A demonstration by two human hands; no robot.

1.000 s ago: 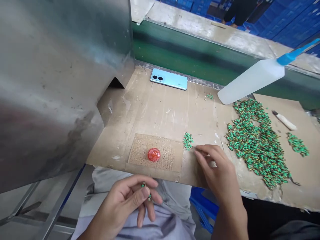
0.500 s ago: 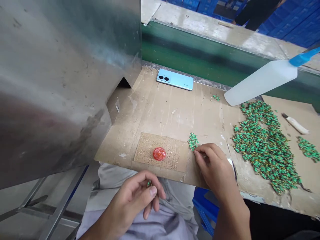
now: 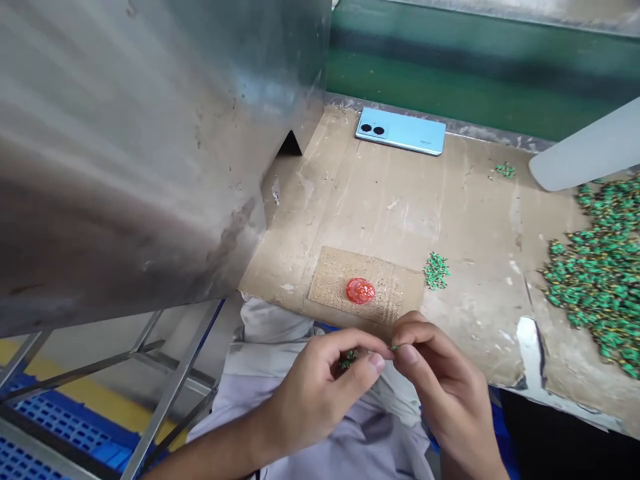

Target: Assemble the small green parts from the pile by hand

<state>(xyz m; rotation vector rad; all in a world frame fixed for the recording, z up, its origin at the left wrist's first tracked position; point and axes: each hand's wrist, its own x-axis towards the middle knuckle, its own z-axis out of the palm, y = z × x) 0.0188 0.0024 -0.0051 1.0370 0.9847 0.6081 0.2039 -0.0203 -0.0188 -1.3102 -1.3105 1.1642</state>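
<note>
My left hand [image 3: 335, 383] is curled in front of the cardboard's near edge, with several small green pieces [image 3: 349, 359] held inside its fingers. My right hand [image 3: 437, 380] meets its fingertips and pinches one tiny green piece [image 3: 395, 347] between thumb and forefinger. What kind of part these pieces are, I cannot make out. Just beyond both hands lies a small cardboard pad [image 3: 330, 280] covered in tiny holes or specks. On it sits a glossy red blob [image 3: 360, 291]. A small cluster of green pieces [image 3: 437, 271] lies right of the pad.
A large heap of green and yellowish pieces [image 3: 605, 273] spreads at the right. Behind it leans a white bottle [image 3: 590, 150]. A light blue phone [image 3: 405, 133] lies at the back edge, and a few green pieces [image 3: 505, 170] lie near the bottle. A big metal panel [image 3: 150, 153] walls off the left.
My right hand has left the small green cluster and come to my left hand, now with a tiny green piece pinched. The view has shifted, so the table appears farther right.
</note>
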